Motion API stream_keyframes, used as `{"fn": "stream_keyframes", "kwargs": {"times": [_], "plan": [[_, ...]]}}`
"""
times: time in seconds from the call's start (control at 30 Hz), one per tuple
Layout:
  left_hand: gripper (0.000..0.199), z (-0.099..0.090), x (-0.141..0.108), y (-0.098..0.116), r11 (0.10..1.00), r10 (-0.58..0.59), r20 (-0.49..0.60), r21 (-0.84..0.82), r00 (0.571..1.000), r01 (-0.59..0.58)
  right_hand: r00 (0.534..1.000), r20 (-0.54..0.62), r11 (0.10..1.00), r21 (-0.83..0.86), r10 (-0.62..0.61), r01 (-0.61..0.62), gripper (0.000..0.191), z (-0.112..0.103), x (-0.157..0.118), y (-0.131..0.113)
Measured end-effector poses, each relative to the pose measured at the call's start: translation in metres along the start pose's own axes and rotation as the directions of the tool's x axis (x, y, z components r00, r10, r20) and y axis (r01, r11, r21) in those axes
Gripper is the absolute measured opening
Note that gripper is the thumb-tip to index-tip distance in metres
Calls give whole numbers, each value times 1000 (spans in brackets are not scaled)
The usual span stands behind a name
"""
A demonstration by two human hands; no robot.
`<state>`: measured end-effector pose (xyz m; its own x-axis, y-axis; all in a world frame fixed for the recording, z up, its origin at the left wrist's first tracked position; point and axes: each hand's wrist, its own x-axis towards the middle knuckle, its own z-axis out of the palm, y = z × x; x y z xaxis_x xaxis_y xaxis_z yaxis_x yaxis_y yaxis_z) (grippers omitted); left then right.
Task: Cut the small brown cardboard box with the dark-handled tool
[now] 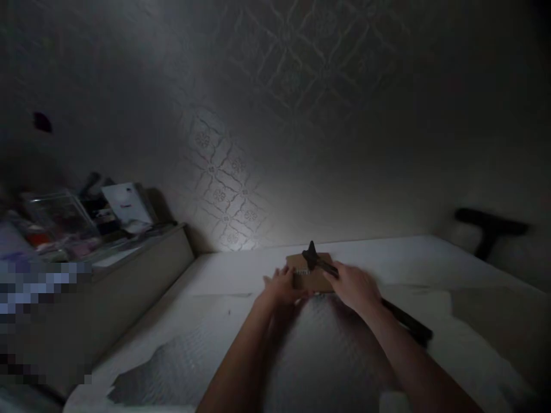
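A brown cardboard piece with small dark print lies flat on the white table, close to the wall. My left hand rests at its left side, fingers spread along its edge. In my right hand is a dark hammer-like tool, its pointed head over the upper part of the cardboard. The tool's dark handle passes under my right wrist and sticks out to the right. Whether the head touches the cardboard cannot be told.
Grey bubble wrap or similar sheeting spreads on the white table near me. A cabinet at the left bears a white box and clear containers. A dark T-shaped object stands at the right.
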<state>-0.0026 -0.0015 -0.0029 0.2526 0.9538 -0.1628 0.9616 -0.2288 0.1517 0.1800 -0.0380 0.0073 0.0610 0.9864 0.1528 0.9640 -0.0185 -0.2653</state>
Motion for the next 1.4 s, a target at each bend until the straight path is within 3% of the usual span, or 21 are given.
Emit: {"fn": "stream_keyframes", "kwargs": {"times": [1.4], "plan": [[97,2,2,0,1000,12,-13,-11,1000,-12,999,-31,999,-36,-18,17,40,0,-4,-7]]}}
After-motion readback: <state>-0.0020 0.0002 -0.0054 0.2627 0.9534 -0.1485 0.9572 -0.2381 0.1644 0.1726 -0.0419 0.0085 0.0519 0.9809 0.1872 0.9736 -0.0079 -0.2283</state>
